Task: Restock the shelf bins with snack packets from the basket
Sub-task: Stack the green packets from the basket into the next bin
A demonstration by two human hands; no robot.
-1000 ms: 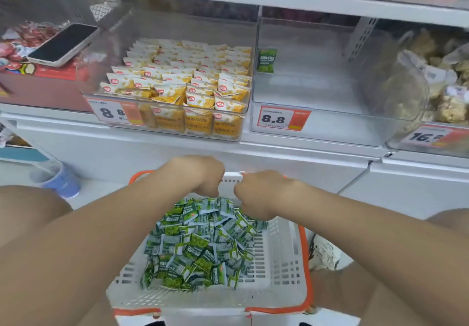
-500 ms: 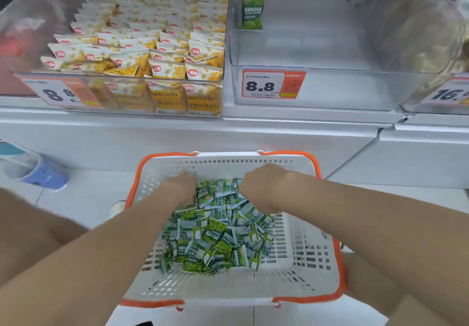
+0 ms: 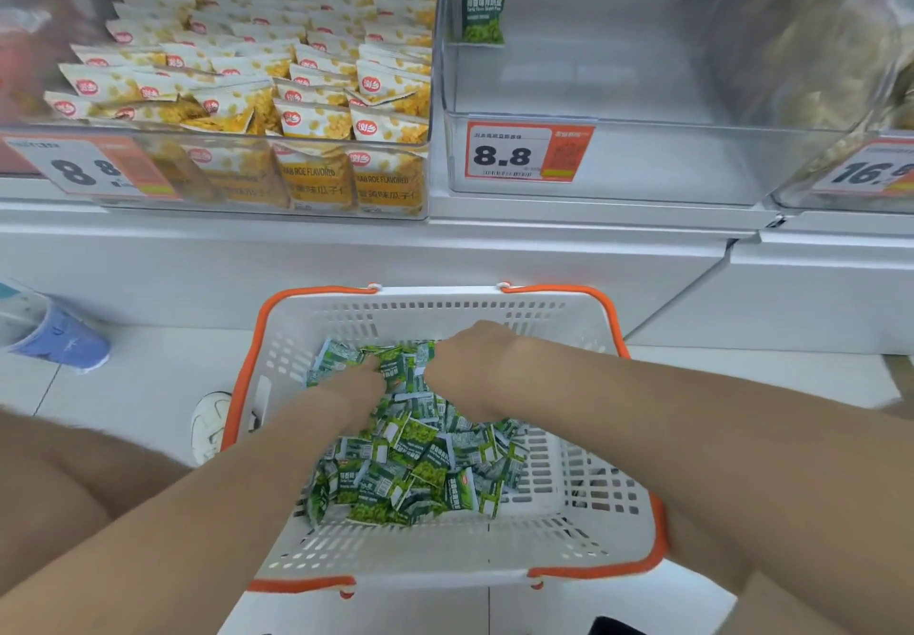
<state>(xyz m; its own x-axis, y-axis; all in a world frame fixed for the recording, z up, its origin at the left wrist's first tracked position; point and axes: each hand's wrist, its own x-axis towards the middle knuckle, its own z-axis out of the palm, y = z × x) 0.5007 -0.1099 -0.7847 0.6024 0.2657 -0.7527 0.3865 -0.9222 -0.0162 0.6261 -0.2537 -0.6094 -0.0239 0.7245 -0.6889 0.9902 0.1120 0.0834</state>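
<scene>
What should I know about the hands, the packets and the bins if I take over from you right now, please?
Left hand: down in the green packets, fingers buried, so I cannot tell its grip.
Right hand: knuckles up on the same pile, fingers hidden too.
Basket: on the floor below the shelf, with the pile inside.
Middle bin: holds only a single packet, upright at its back left.
Left bin: full of yellow packets.
Done: hardly anything.
Left: move the pile into the middle bin, probably in handfuls.
</scene>
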